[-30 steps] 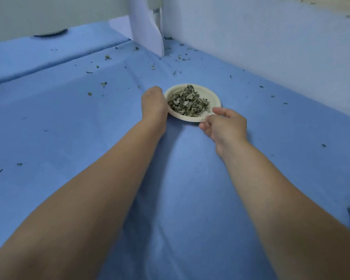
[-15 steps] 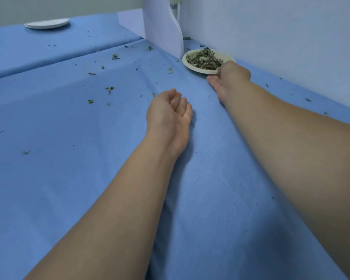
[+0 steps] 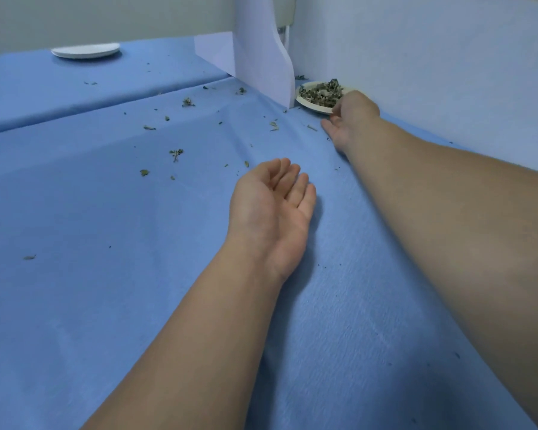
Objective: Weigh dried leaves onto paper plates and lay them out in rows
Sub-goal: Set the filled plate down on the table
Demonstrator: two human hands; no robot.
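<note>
the plate of leaves sits far off at about one o'clock, tucked into the corner where the white panel meets the wall, its left rim just beside the panel's foot. the right hand is stretched out to it and meets the near rim. the fingers point down-left along the cloth, and from here i cannot tell whether the thumb pinches the rim or only rests against it. the left hand lies mid-surface, palm up, fingers loose and apart, holding nothing.

to my eye this is the setting-down of a weighed plate at the head of a row.

what could go wrong:
- the pile is heaped above the rim and the plate looks light, so a hand drawn away carelessly could catch the edge and tip leaves out, spoiling the weighed amount.
- a push deeper into the corner could jam the rim on the panel and tilt it.
- the long right forearm lies low over the blue surface and could ruck the cloth under the plate.

loose crumbs lie scattered from ten to twelve o'clock, and another white plate sits at eleven.
</note>
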